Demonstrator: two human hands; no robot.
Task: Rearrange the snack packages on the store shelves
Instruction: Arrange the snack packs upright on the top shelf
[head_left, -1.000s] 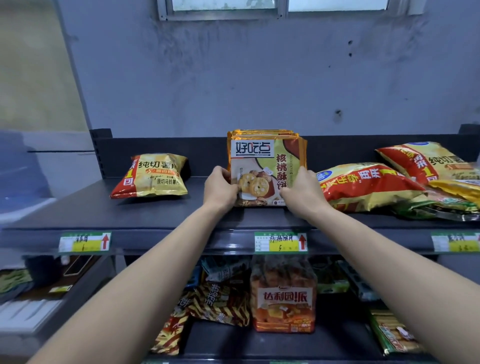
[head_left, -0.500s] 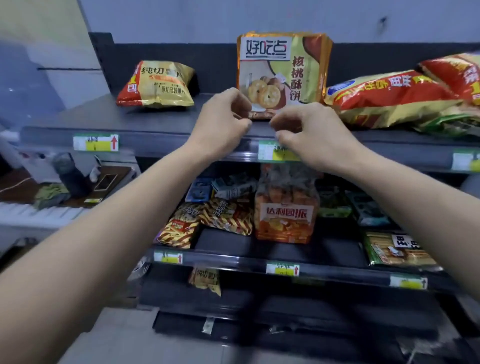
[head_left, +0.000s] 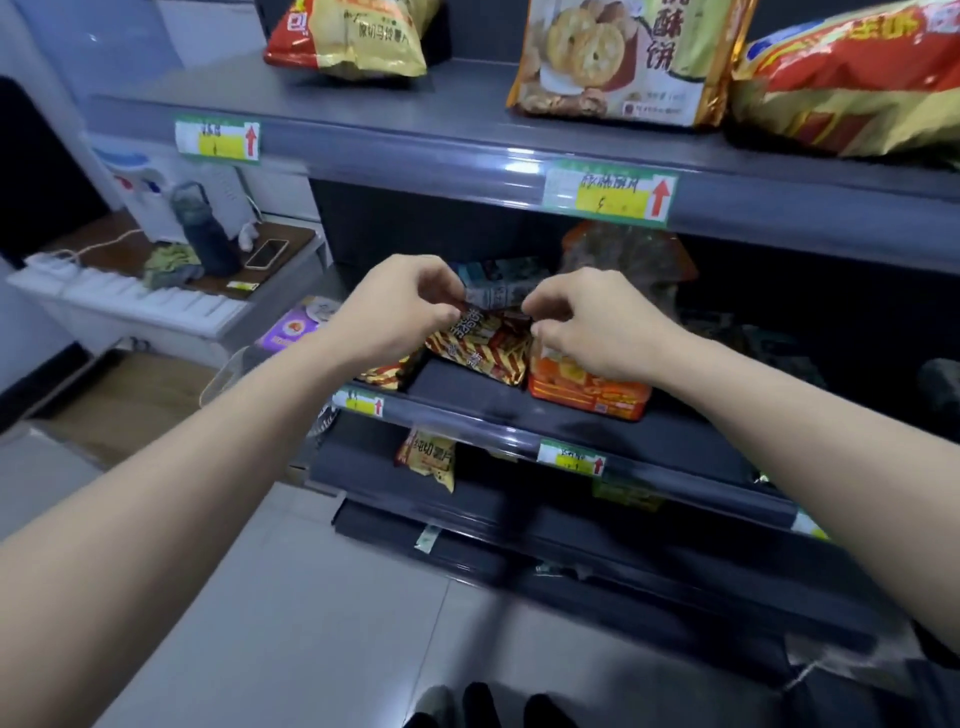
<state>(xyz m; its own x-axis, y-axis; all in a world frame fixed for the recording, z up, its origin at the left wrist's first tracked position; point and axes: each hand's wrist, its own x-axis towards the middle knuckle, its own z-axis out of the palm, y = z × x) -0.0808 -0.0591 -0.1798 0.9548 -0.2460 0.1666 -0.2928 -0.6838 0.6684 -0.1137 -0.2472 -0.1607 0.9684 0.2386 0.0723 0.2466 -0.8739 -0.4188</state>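
Note:
My left hand (head_left: 400, 312) and my right hand (head_left: 597, 327) hover side by side at the middle shelf (head_left: 467, 395), fingers curled. Their fingertips meet the top edge of a red-and-yellow striped snack package (head_left: 483, 348) and the lower edge of a blue-grey pack (head_left: 498, 288) behind it. Whether they pinch either one is hidden. An orange cake package (head_left: 587, 389) stands partly behind my right hand. On the top shelf (head_left: 415, 150) the stack of walnut cookie packs (head_left: 623, 57) stands upright.
A yellow chip bag (head_left: 353, 36) lies at the top shelf's left and red-yellow bags (head_left: 852, 83) at its right. A small chip bag (head_left: 428, 460) sits on the lower shelf. A side table at left holds a bottle (head_left: 205, 234) and a phone (head_left: 266, 253).
Both hands let go of the cookie packs on the top shelf and dropped to the middle shelf. The view tilted down with them.

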